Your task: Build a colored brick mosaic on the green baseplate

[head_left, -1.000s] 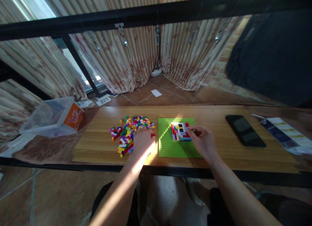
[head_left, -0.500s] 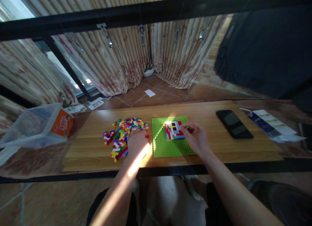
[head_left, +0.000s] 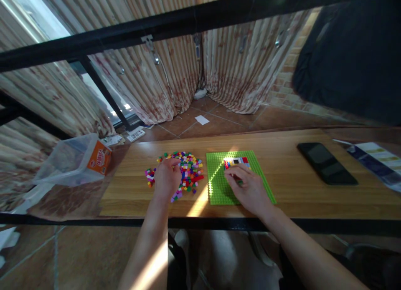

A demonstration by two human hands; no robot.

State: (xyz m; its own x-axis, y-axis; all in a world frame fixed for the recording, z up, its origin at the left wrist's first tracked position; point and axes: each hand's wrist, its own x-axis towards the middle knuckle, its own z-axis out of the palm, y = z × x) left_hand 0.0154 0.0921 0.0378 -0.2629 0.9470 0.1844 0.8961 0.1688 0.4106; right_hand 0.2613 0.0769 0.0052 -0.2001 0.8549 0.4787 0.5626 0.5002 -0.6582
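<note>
My left hand (head_left: 168,177) is over the left part of a pile of small coloured toy bricks (head_left: 189,167). Its fingers are bent, with a gap between thumb and forefinger, and I see nothing held there. On the green studded baseplate (head_left: 219,194) sits a low block of red, white, black and blue bricks (head_left: 236,160). My right hand (head_left: 246,185) covers the near side of that block. Thumb and forefinger come together at its left front, and whatever is between them is too small to make out.
A black phone (head_left: 326,162) lies on the wooden tabletop (head_left: 278,156) to the right, with a printed leaflet (head_left: 376,160) beyond it. At the left stands a clear plastic box (head_left: 72,160) with an orange label. A dark bar (head_left: 188,23) crosses the upper view.
My left hand has shifted to the left side of the pile, showing more bricks on its right. My right hand has moved from the block's right edge to its near side. The view has turned slightly left.
</note>
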